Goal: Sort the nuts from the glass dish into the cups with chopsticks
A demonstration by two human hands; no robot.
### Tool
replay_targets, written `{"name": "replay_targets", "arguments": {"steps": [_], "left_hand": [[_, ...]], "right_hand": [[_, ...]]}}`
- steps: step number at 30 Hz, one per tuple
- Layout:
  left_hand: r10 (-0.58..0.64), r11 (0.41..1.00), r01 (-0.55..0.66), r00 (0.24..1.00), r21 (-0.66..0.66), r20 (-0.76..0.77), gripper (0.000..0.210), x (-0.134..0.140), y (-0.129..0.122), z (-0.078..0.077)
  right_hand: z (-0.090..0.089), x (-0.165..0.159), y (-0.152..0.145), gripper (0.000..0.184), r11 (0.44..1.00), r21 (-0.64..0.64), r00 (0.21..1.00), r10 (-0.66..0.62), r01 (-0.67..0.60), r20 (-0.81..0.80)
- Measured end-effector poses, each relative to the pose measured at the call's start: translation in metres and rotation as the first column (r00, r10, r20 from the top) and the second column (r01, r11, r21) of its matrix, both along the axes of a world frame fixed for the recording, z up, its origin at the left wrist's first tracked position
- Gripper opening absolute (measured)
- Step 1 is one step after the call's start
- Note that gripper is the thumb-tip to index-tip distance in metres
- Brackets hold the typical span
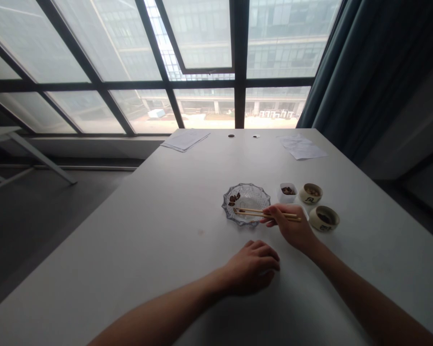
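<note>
My right hand (290,225) is closed around a pair of wooden chopsticks (254,212), which point left over a clear glass dish (225,207) with a scalloped rim. Near the chopstick tips is a small brown piece (241,210); I cannot tell whether it is pinched. Several dark brown dried pieces (234,198) lie at the dish's left side. My left hand (254,266) rests on the table in front of the dish, its fingers loosely bent and slightly apart, holding nothing visible.
Right of the dish stand a small white tub (287,192) of brown pieces and two cream cups with dark characters, a rear cup (311,194) and a front cup (324,219). Another white container is partly behind my right hand. Papers (185,140) lie on the table's far edge.
</note>
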State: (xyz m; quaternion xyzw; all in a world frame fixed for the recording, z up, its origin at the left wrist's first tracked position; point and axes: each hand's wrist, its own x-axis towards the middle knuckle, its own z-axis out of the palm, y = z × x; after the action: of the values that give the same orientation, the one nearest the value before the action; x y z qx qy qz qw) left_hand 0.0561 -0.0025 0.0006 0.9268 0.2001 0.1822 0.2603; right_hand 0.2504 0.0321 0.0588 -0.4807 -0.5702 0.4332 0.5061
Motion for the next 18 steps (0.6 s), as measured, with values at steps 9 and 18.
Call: {"name": "replay_targets", "arguments": {"steps": [9,18], "left_hand": [[-0.009,1.000,0.009,1.000,-0.011,0.011,0.017,0.000,0.000,0.001],[-0.005,1.000,0.005,1.000,-0.011,0.022,0.017,0.001,0.001,-0.003]], "right_hand": [[-0.001,-0.010,-0.004,0.059,0.995,0.034,0.995,-0.097,0.097,-0.018],[0.021,0.005,-0.003,0.058,0.957,0.089,0.959,-0.267,0.276,-0.100]]}}
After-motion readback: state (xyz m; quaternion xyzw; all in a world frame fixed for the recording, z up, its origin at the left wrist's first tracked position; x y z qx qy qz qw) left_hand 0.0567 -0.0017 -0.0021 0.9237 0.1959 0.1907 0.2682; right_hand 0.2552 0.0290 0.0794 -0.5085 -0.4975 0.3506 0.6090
